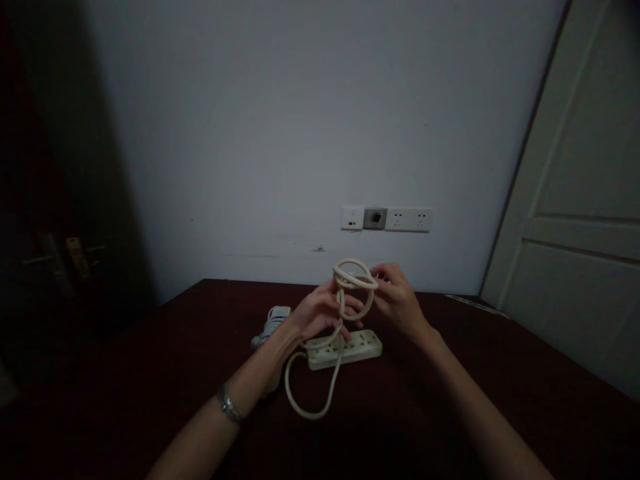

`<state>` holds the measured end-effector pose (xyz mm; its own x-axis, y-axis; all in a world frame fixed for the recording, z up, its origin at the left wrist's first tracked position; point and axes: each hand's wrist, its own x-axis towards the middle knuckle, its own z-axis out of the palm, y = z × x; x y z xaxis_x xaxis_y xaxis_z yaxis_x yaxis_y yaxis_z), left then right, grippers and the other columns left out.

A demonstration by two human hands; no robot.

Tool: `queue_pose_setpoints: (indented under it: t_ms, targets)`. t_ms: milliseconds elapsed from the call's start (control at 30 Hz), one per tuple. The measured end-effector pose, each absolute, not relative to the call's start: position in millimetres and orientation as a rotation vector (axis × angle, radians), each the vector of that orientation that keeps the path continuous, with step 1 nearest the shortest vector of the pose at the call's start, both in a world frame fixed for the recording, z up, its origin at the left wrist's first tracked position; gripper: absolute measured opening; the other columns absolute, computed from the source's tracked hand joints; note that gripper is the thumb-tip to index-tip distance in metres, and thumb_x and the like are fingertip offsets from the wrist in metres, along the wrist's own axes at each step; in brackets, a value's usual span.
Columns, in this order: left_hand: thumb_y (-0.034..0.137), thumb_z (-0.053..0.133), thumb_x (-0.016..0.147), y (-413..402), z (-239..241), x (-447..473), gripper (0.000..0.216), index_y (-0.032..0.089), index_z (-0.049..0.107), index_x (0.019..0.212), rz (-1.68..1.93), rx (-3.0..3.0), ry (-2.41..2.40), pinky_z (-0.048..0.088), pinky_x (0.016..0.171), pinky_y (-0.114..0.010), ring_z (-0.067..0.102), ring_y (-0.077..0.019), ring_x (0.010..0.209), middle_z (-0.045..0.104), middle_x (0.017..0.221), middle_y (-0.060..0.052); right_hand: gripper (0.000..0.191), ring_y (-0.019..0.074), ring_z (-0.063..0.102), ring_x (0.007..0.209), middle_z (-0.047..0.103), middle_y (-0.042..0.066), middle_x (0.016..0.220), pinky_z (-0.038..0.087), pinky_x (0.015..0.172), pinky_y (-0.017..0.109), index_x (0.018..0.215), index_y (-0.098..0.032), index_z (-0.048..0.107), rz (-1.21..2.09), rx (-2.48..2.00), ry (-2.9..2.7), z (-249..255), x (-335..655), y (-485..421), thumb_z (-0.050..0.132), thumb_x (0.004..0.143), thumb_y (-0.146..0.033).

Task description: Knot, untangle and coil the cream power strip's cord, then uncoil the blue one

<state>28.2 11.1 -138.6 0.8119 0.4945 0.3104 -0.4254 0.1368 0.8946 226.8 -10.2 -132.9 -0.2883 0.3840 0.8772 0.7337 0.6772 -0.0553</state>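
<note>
A cream power strip [350, 349] lies on the dark red table [150, 373]. Its thick cream cable [310, 400] runs in a loop on the table and rises into a small coil [356, 280] held above the strip. My left hand [320, 313] grips the cable below the coil, fingers curled round it. My right hand [397, 297] pinches the coil's right side. A bracelet sits on my left wrist.
A pale bundled object [273, 323] lies on the table behind my left hand. Wall sockets [387, 219] sit on the white wall above the table's far edge. A white door [580, 220] stands at the right. The left side is dark.
</note>
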Motion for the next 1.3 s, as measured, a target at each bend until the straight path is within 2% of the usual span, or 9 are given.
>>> queue_pose_setpoints:
  t_ms: [100, 233, 400, 533, 700, 833, 1100, 1200, 1300]
  targets:
    - [0.014, 0.050, 0.068, 13.6, -132.5, 23.4, 0.058, 0.020, 0.041, 0.124, 0.758, 1.250, 0.118, 0.055, 0.061, -0.038, 0.061, -0.0182, 0.075, 0.060, 0.091, -0.007, 0.024, 0.0152, 0.054, 0.066, 0.062, 0.005, 0.081, 0.044, 0.063, 0.028, 0.099, -0.022, 0.066, -0.172, -0.963, -1.927, -143.4, 215.5, -7.3, 0.049, 0.083, -0.022]
    - [0.017, 0.056, 0.070, 13.3, -125.7, 21.1, 0.056, 0.023, 0.043, 0.124, 0.816, 1.305, 0.274, 0.054, 0.061, -0.037, 0.059, -0.0147, 0.065, 0.060, 0.080, -0.003, 0.035, 0.0119, 0.051, 0.048, 0.061, -0.001, 0.064, 0.043, 0.051, 0.024, 0.115, -0.022, 0.058, 0.437, -0.899, -1.723, -156.9, 189.3, -2.8, 0.046, 0.082, -0.024]
    - [0.017, 0.054, 0.066, 17.0, -126.2, 20.1, 0.054, 0.021, 0.047, 0.120, 0.740, 1.299, 0.231, 0.052, 0.064, -0.040, 0.061, -0.0178, 0.066, 0.064, 0.084, -0.006, 0.026, 0.0153, 0.059, 0.061, 0.067, 0.001, 0.072, 0.048, 0.058, 0.027, 0.092, -0.021, 0.070, 0.849, -0.686, -1.369, -154.0, 175.4, -0.5, 0.057, 0.070, -0.027]
    - [0.034, 0.050, 0.070, 19.3, -125.7, 20.6, 0.036, 0.011, 0.060, 0.096, 0.667, 1.168, 0.142, 0.050, 0.068, -0.037, 0.062, -0.0201, 0.070, 0.065, 0.080, -0.010, 0.019, 0.0199, 0.063, 0.073, 0.071, 0.005, 0.084, 0.050, 0.068, 0.031, 0.076, -0.019, 0.074, 1.029, -0.657, -1.176, -143.7, 177.0, -6.6, 0.064, 0.063, -0.029]
    - [0.041, 0.060, 0.072, 12.2, -120.4, 25.9, 0.031, 0.010, 0.059, 0.068, 0.795, 1.192, 0.429, 0.049, 0.059, -0.029, 0.057, -0.0146, 0.056, 0.061, 0.061, -0.006, 0.030, 0.0189, 0.064, 0.067, 0.072, 0.006, 0.077, 0.050, 0.063, 0.031, 0.083, -0.018, 0.074, 1.075, -0.831, -1.146, -140.8, 168.4, -12.6, 0.076, 0.055, -0.031]
    - [0.031, 0.064, 0.070, 2.2, -116.7, 31.9, 0.022, 0.009, 0.061, 0.075, 0.830, 1.219, 0.452, 0.048, 0.062, -0.028, 0.058, -0.0135, 0.061, 0.063, 0.068, -0.006, 0.026, 0.0166, 0.064, 0.067, 0.071, 0.004, 0.078, 0.050, 0.064, 0.029, 0.080, -0.019, 0.073, 1.019, -0.781, -1.167, -143.7, 167.4, -8.4, 0.075, 0.057, -0.031]
    - [0.050, 0.061, 0.071, -0.8, -110.4, 24.9, 0.039, 0.011, 0.056, 0.074, 0.888, 1.615, 0.796, 0.042, 0.048, -0.020, 0.055, -0.0097, 0.050, 0.060, 0.060, -0.003, 0.054, 0.0175, 0.065, 0.064, 0.071, 0.004, 0.076, 0.050, 0.063, 0.030, 0.113, -0.021, 0.062, 0.991, -0.757, -1.036, -130.4, 184.4, -11.7, 0.073, 0.061, -0.032]
    - [0.036, 0.054, 0.076, -5.4, -113.9, 25.9, 0.027, 0.010, 0.059, 0.070, 0.604, 1.724, 0.700, 0.046, 0.049, -0.022, 0.058, -0.0115, 0.050, 0.063, 0.063, -0.007, 0.060, 0.0182, 0.065, 0.064, 0.070, 0.004, 0.077, 0.051, 0.061, 0.031, 0.118, -0.022, 0.058, 1.041, -0.732, -1.020, -125.9, 185.2, -14.6, 0.072, 0.061, -0.032]
    - [0.012, 0.050, 0.063, -16.9, -125.1, 43.8, 0.012, 0.011, 0.057, 0.072, 0.708, 1.574, 0.629, 0.048, 0.050, -0.023, 0.061, -0.0133, 0.052, 0.064, 0.065, -0.007, 0.059, 0.0176, 0.064, 0.064, 0.069, 0.003, 0.075, 0.050, 0.060, 0.030, 0.120, -0.021, 0.057, 1.039, -0.698, -0.984, -126.4, 186.4, -13.8, 0.070, 0.063, -0.029]
